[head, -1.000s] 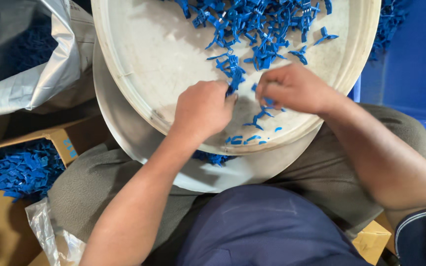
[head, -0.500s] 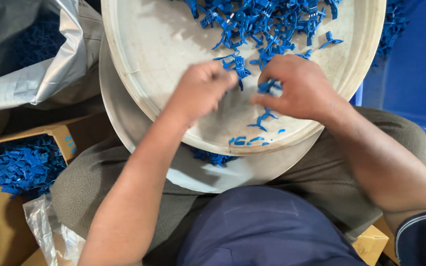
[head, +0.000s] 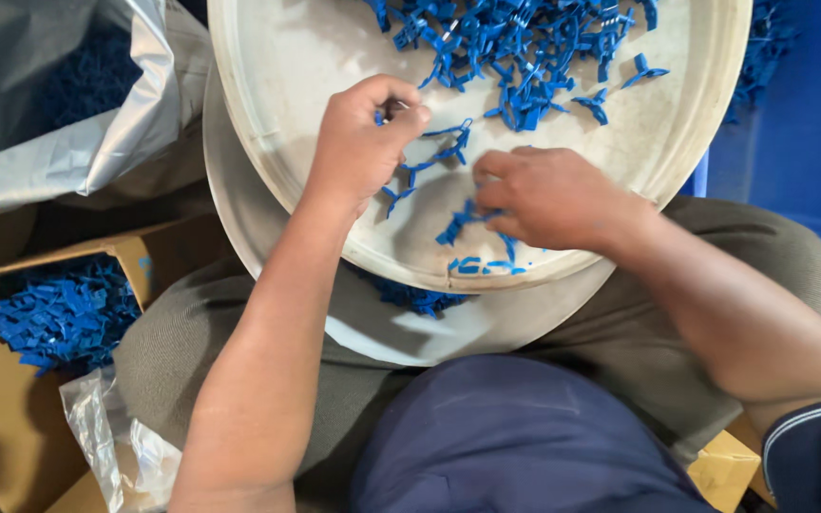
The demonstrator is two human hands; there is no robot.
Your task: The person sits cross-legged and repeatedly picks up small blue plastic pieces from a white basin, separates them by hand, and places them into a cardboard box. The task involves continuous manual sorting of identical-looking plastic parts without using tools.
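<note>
— What lies far left?

— A cardboard box (head: 11, 418) with a heap of blue plastic pieces (head: 64, 313) in it, a clear plastic bag (head: 111, 446) crumpled just beside it, and above them a big silver-grey bag (head: 78, 123) hanging open.

— And the person's hands?

— Both are over a round cream tray (head: 287, 114) that rests on the lap, with a second, larger tray (head: 239, 228) under it. The left hand (head: 363, 142) is curled into a loose fist, its fingers (head: 401, 114) pressed together and pinching a small blue clip (head: 379, 117) near the tray's middle. Loose blue clips (head: 439, 152) lie just to its right.

— The right hand?

— The right hand (head: 553, 195) lies flat and low on the tray, knuckles up, its fingers (head: 496, 171) bent inward over a few blue clips at the near rim (head: 472, 223). Whether it pinches one I cannot tell; the fingertips are hidden.

— Where is the bulk of the clips?

— In a pile (head: 525, 47) at the far side of the tray, well apart from the near rim. A few more show between the two trays (head: 415, 296). At the far right stands a blue bin (head: 800, 123).
</note>
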